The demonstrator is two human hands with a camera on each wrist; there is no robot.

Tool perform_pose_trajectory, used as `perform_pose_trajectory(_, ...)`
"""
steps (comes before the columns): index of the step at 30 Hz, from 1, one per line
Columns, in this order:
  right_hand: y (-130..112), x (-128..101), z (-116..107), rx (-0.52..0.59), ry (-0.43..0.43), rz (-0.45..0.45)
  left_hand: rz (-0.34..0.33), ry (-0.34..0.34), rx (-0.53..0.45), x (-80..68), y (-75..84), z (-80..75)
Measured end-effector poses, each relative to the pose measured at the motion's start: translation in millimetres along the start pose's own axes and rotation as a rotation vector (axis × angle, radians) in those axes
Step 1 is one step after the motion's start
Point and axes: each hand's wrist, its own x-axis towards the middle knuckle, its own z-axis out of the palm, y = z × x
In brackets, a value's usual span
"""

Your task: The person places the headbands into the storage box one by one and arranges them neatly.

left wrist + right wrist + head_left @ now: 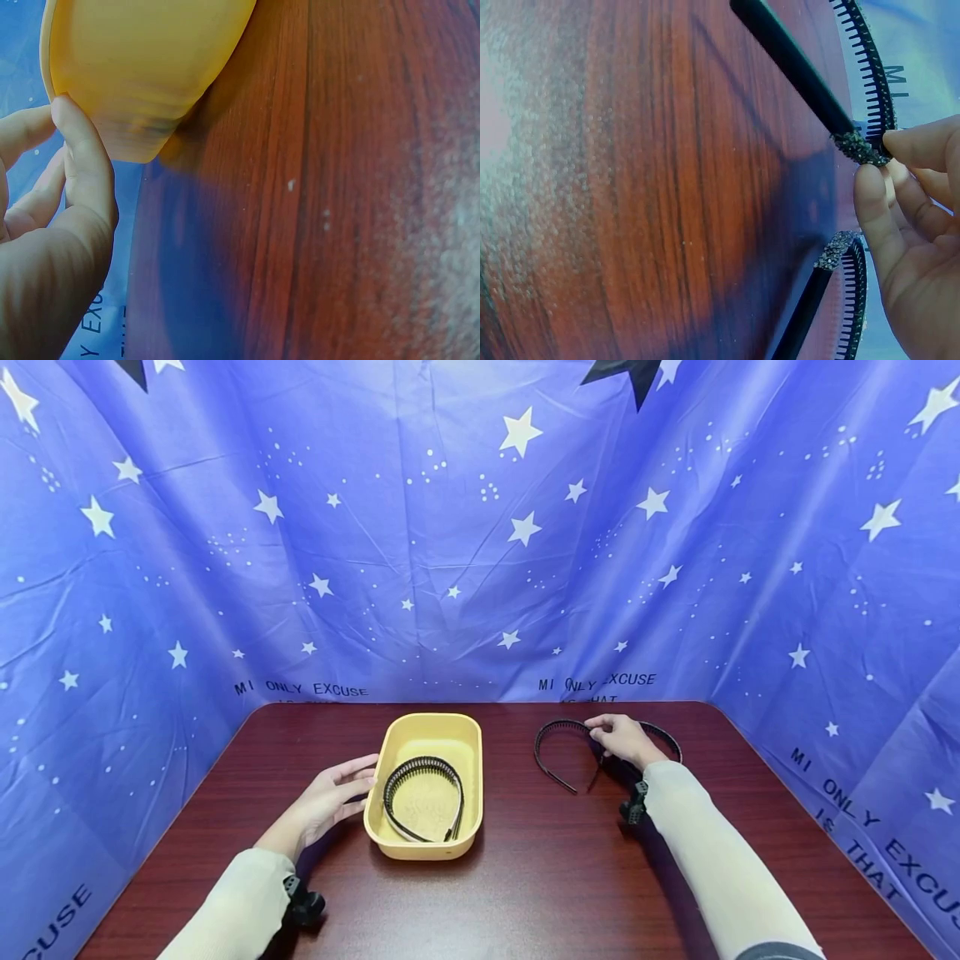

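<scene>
A yellow rectangular basin point(423, 851) stands left of the table's middle, holding a black toothed headband point(422, 765). My left hand point(330, 802) touches the basin's left side near the rim, fingers mostly straight. In the left wrist view, thumb and finger meet the edge of the basin point(150, 60). My right hand point(622, 739) pinches another black toothed headband point(543, 735) between thumb and fingers. In the right wrist view, the grip is beside a glittery section of that headband point(795, 71). Partly behind the right hand is one more glittery headband point(853, 300).
The dark red wooden table point(517, 893) ends at a blue star-printed curtain point(450, 568), which rises behind it and at both sides. A small black device point(303, 906) is worn on the left wrist, a similar one point(635, 806) on the right.
</scene>
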Motion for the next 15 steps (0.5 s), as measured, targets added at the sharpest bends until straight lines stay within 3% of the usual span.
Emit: perform_pose_trajectory(15, -9.9, -0.5, -2.8, 0.025, -0.032, -0.034, -0.001, 0.002, -0.018, -0.1, 1.7, 0.9)
